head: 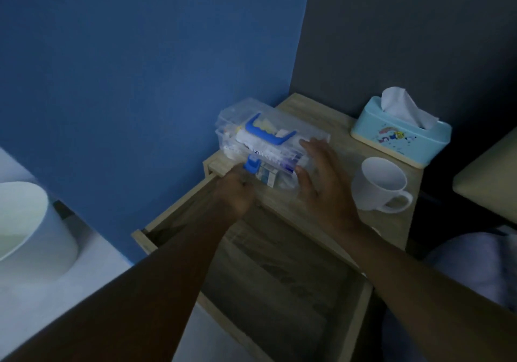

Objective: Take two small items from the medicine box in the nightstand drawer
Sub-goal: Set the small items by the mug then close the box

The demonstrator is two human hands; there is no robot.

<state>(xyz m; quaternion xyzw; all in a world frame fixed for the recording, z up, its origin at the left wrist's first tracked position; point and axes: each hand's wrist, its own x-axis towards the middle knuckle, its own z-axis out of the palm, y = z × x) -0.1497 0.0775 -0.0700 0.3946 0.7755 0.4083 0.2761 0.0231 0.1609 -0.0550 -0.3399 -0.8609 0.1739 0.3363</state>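
A clear plastic medicine box [246, 122] with a blue handle and a blue front latch [251, 164] sits on the nightstand top [324, 121], against the blue wall. Small packets and boxes show through its sides. My left hand [235, 191] is at the latch, fingers curled around it. My right hand [321, 177] rests on the box's right end, fingers spread against the lid and side. The lid looks closed. Below, the nightstand drawer [279, 277] stands pulled out; its inside is dim and I see nothing in it.
A white mug [382, 184] stands just right of my right hand. A light blue tissue box [400, 136] sits behind it. A white bin [28, 230] is on the floor at left. A bed edge [489, 177] lies at right.
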